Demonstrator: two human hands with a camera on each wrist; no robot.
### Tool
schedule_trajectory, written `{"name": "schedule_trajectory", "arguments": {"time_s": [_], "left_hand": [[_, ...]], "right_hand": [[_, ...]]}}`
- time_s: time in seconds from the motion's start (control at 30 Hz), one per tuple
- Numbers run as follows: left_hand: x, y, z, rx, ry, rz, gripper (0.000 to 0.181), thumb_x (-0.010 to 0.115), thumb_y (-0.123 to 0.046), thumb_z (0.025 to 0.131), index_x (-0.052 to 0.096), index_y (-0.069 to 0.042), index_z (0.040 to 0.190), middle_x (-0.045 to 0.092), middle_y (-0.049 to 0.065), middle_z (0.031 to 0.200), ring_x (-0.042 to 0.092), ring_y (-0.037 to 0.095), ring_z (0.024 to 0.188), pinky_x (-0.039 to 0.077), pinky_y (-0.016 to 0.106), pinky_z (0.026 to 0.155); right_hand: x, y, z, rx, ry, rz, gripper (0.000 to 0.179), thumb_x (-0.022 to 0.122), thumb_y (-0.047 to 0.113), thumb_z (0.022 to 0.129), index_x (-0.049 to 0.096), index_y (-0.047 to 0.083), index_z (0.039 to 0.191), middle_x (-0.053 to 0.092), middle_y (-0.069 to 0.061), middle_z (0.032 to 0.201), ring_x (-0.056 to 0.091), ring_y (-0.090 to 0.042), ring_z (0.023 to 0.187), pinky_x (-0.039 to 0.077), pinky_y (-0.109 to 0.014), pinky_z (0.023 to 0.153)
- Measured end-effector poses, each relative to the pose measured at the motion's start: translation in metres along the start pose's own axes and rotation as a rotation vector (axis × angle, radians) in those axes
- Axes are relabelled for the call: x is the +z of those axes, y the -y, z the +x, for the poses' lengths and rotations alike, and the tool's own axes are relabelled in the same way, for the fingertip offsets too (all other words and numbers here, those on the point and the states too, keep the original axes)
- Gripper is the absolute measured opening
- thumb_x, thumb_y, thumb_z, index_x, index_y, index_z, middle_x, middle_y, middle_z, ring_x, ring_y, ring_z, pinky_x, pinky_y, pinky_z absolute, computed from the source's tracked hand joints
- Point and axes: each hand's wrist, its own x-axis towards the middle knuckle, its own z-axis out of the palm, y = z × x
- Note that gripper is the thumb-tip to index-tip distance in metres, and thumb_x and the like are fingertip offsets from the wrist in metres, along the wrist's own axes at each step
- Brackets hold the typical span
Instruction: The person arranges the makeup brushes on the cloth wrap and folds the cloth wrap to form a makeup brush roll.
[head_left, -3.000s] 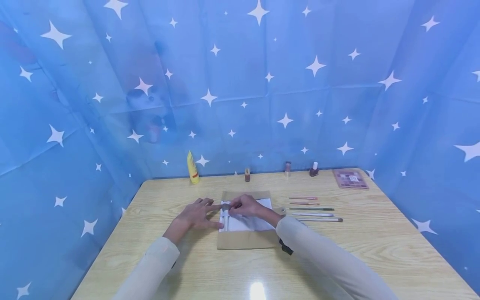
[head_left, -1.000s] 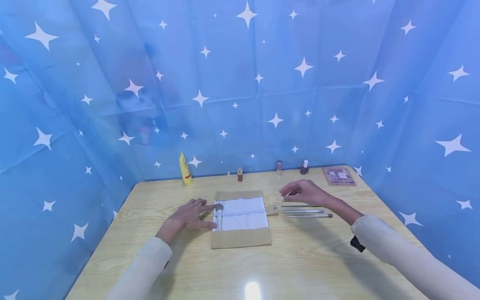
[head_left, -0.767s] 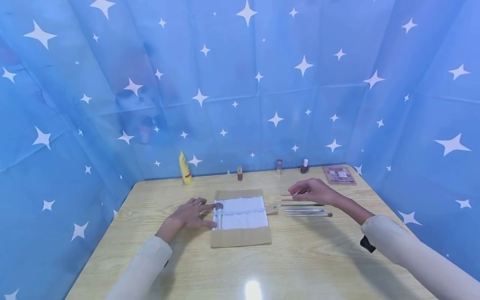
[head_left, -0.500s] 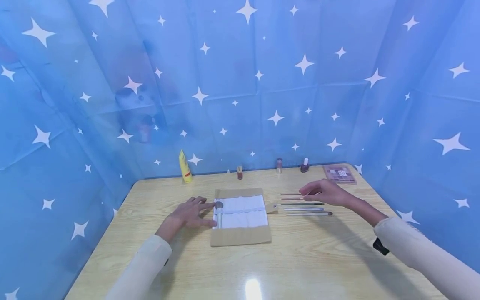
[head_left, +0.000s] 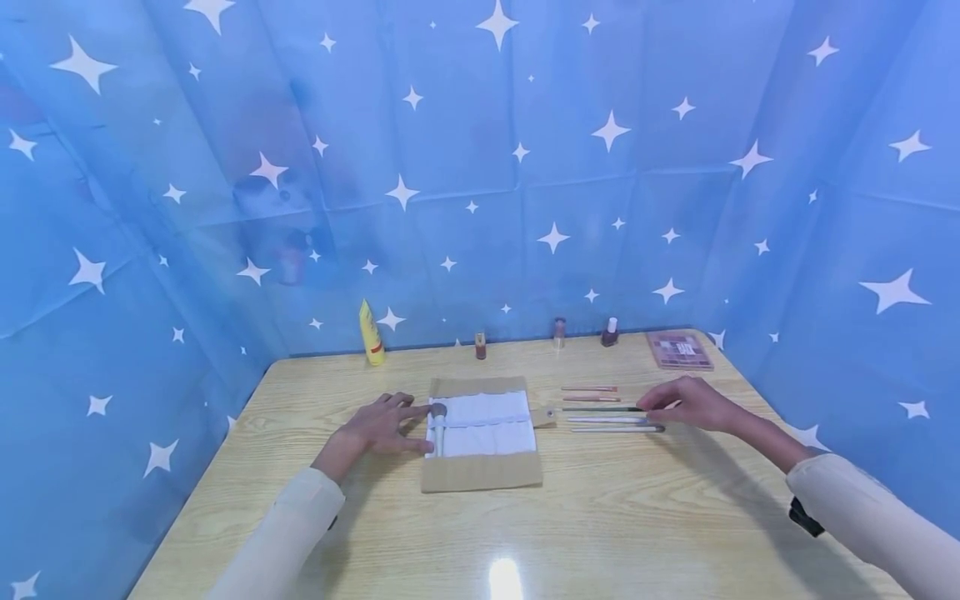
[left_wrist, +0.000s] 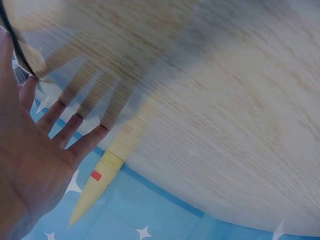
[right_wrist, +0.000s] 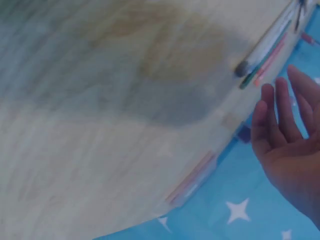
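Centrally, one tan fabric roll-up case (head_left: 482, 475) lay unfolded on a pale wood-grain table (head_left: 420, 542), its white lining uppermost. At the lining's left end: one pale-handled brush with a full grey-brown head (head_left: 438, 425), bristles toward the back.

At the case's left edge: one left hand (head_left: 378, 427), fingers spread and grasping nothing, index fingertip just beside that brush's head.

Right of the case, roughly parallel: two slim pink brushes (head_left: 591, 393), one slim dark-green brush (head_left: 596, 409) and two slim white-handled brushes (head_left: 600, 424). Farther right, at the ends of the last three: one right hand (head_left: 686, 403), fingers loosely bent, nothing seen between them; contact with a brush could not be told.

Behind the case: one yellow squeeze tube (head_left: 371, 335), back-left; one small reddish-brown bottle (head_left: 480, 346), directly behind; back-right, one pinkish cylindrical container (head_left: 558, 333), one dark-purple bottle with white cap (head_left: 610, 334) and one flat maroon palette (head_left: 679, 351).
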Motion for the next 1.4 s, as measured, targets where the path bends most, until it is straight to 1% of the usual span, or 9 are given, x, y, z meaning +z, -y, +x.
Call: {"name": "schedule_trajectory", "arguments": {"time_s": [0.17, 0.33, 0.43, 0.6, 0.8, 0.93, 1.07, 1.23, 1.4], "left_hand": [[0.000, -0.001, 0.000, -0.009, 0.010, -0.009, 0.089, 0.059, -0.084, 0.083, 0.045, -0.037, 0.158, 0.041, 0.009, 0.162, 0.038, 0.038, 0.148, 0.040, 0.065, 0.111], [-0.001, -0.001, 0.000, -0.008, 0.009, -0.009, 0.088, 0.060, -0.082, 0.084, 0.045, -0.037, 0.158, 0.041, 0.009, 0.162, 0.038, 0.039, 0.147, 0.040, 0.066, 0.111], [-0.001, -0.001, 0.000, -0.008, 0.009, -0.012, 0.087, 0.060, -0.082, 0.084, 0.046, -0.037, 0.157, 0.041, 0.010, 0.162, 0.038, 0.039, 0.147, 0.040, 0.067, 0.111], [0.000, 0.000, 0.000, -0.016, 0.010, -0.014, 0.088, 0.060, -0.083, 0.083, 0.046, -0.038, 0.157, 0.040, 0.009, 0.163, 0.037, 0.039, 0.148, 0.038, 0.066, 0.112], [-0.001, -0.002, 0.000, -0.018, 0.009, -0.019, 0.086, 0.061, -0.081, 0.084, 0.046, -0.039, 0.157, 0.041, 0.009, 0.162, 0.038, 0.039, 0.147, 0.039, 0.067, 0.111], [-0.001, -0.003, -0.001, -0.020, 0.008, -0.016, 0.085, 0.062, -0.080, 0.085, 0.046, -0.039, 0.157, 0.041, 0.009, 0.162, 0.038, 0.039, 0.147, 0.040, 0.067, 0.111], [-0.002, -0.003, -0.001, -0.015, 0.008, -0.012, 0.084, 0.061, -0.079, 0.086, 0.045, -0.037, 0.157, 0.040, 0.010, 0.162, 0.038, 0.039, 0.147, 0.039, 0.066, 0.112], [-0.002, -0.003, -0.001, -0.014, 0.010, -0.005, 0.084, 0.060, -0.080, 0.086, 0.045, -0.037, 0.158, 0.040, 0.010, 0.163, 0.038, 0.039, 0.147, 0.039, 0.066, 0.112], [-0.002, -0.003, -0.001, -0.019, 0.013, -0.006, 0.085, 0.060, -0.080, 0.086, 0.045, -0.037, 0.158, 0.039, 0.009, 0.163, 0.036, 0.040, 0.148, 0.038, 0.066, 0.112]], "right_hand": [[0.006, -0.012, -0.012, -0.011, -0.015, -0.050, 0.016, 0.078, 0.002, 0.091, 0.077, -0.005, 0.105, 0.078, -0.017, 0.100, 0.076, -0.021, 0.089, 0.062, -0.027, 0.073], [0.013, -0.017, -0.018, -0.057, -0.032, -0.032, 0.016, 0.081, 0.000, 0.088, 0.077, -0.005, 0.102, 0.078, -0.019, 0.098, 0.077, -0.018, 0.085, 0.063, -0.031, 0.070], [0.015, -0.018, -0.021, -0.047, -0.040, -0.010, 0.018, 0.082, 0.002, 0.087, 0.077, -0.006, 0.103, 0.078, -0.019, 0.097, 0.076, -0.016, 0.084, 0.063, -0.028, 0.069], [0.021, -0.022, -0.023, -0.030, -0.054, -0.037, 0.019, 0.083, 0.005, 0.087, 0.078, -0.004, 0.103, 0.079, -0.016, 0.097, 0.074, -0.012, 0.083, 0.061, -0.025, 0.068], [0.028, -0.024, -0.023, -0.083, -0.111, -0.115, 0.015, 0.083, 0.003, 0.086, 0.079, 0.002, 0.100, 0.077, -0.011, 0.093, 0.067, -0.005, 0.079, 0.056, -0.023, 0.063], [0.031, -0.024, -0.023, -0.118, -0.130, -0.132, 0.013, 0.083, 0.000, 0.084, 0.079, 0.005, 0.096, 0.075, -0.011, 0.091, 0.063, -0.005, 0.075, 0.053, -0.022, 0.060], [0.028, -0.021, -0.023, -0.130, -0.118, -0.104, 0.014, 0.080, -0.004, 0.086, 0.076, 0.005, 0.096, 0.074, -0.010, 0.089, 0.064, -0.008, 0.072, 0.053, -0.023, 0.058], [0.018, -0.012, -0.020, -0.075, -0.106, -0.013, 0.011, 0.072, -0.005, 0.094, 0.071, 0.003, 0.102, 0.074, -0.007, 0.090, 0.070, -0.014, 0.081, 0.058, -0.025, 0.065], [0.007, -0.004, -0.013, 0.062, -0.109, 0.122, 0.013, 0.067, 0.004, 0.100, 0.071, 0.000, 0.112, 0.075, -0.016, 0.099, 0.072, -0.014, 0.089, 0.057, -0.026, 0.068]]}}
